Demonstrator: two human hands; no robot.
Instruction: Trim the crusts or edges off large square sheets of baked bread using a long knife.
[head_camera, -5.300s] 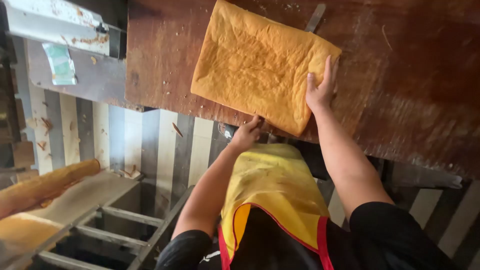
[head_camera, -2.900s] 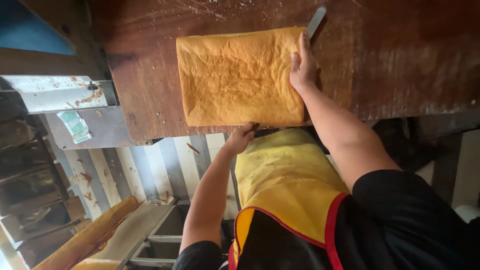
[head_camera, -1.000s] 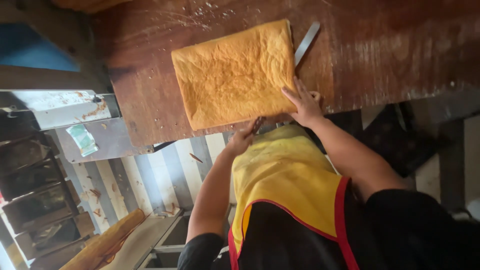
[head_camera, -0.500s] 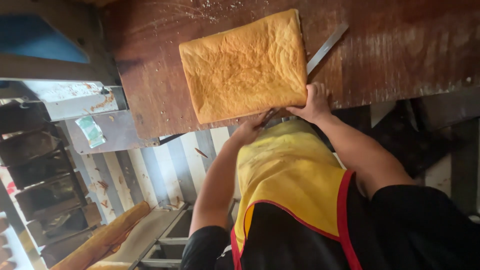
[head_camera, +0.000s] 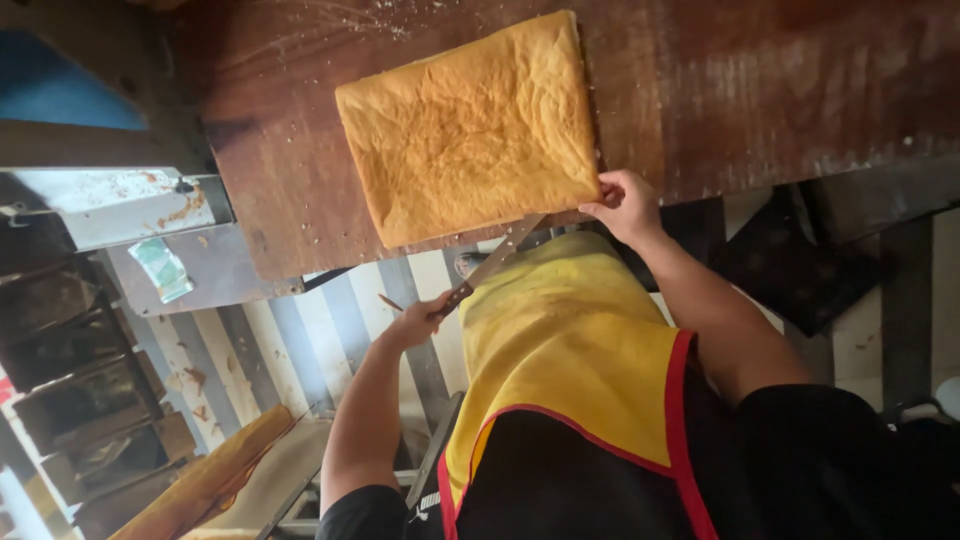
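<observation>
Nearest the yellow apron (head_camera: 570, 350), the left hand (head_camera: 418, 322) grips a knife (head_camera: 490, 265); its blade reaches the sponge sheet (head_camera: 470, 130) on the table (head_camera: 760, 90). The right hand (head_camera: 625, 205), fingers curled, steadies a corner. A slip could nick those fingers.

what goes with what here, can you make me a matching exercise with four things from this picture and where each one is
Things:
1. sheet cake
2. knife
3. right hand
4. apron

Places:
a. on the near right corner of the cake
b. flat on the brown wooden table
c. yellow, worn on the person's front, below the table edge
d. gripped by the left hand, blade at the cake's near edge

Pairs: 1-b, 2-d, 3-a, 4-c
</observation>
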